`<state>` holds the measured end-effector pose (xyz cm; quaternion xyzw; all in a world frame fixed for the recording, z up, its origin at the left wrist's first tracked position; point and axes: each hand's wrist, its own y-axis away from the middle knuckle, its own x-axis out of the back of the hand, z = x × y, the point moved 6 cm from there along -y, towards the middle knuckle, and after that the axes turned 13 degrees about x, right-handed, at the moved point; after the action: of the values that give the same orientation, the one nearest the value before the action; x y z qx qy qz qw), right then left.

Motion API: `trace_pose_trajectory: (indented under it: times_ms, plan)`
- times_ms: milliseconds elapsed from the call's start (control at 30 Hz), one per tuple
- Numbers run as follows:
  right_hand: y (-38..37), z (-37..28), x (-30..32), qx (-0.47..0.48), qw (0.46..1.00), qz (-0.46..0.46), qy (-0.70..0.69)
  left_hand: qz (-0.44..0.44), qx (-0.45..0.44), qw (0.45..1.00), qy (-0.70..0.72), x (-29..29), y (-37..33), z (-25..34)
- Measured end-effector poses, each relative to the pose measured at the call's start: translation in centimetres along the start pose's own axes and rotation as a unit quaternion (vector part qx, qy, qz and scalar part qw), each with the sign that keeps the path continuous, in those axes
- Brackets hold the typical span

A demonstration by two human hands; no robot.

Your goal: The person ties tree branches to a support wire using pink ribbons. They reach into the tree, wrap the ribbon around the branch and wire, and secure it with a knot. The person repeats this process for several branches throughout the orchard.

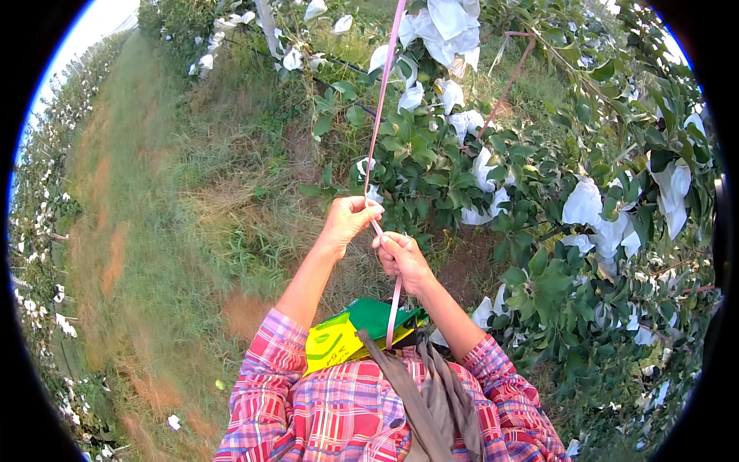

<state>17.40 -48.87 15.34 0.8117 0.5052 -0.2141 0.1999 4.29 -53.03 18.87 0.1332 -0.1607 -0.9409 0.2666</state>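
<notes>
A long pink strap (381, 104) comes down from the top of the view, passes through both my hands and runs on to my waist. My left hand (349, 222) pinches it between thumb and fingertips. Just below and to the right, my right hand (403, 260) is closed around the same strap, thumb on top. The two hands nearly touch. Under them, at my front, sits a yellow and green bag (339, 339), partly hidden by brown cloth straps (408, 393). The strap's upper end lies beyond the view.
Leafy fruit trees (431, 165) with several white bags (583, 202) on their branches stand close on my right. A grassy strip (154, 231) runs along the left, with another tree row (46, 231) beyond it. A pale post (268, 27) rises at the top.
</notes>
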Motion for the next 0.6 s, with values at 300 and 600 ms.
trace_pose_trajectory:
  times_ms: [300,600]
  plan:
    - [-0.3,2.2,1.4,-0.017,0.996,0.004,0.088,0.012,-0.031,0.999,0.044,0.2,2.3,-5.0]
    - [6.6,-3.3,3.5,-0.026,0.866,-0.172,0.469,0.068,0.015,0.962,0.265,10.4,5.0,-2.8]
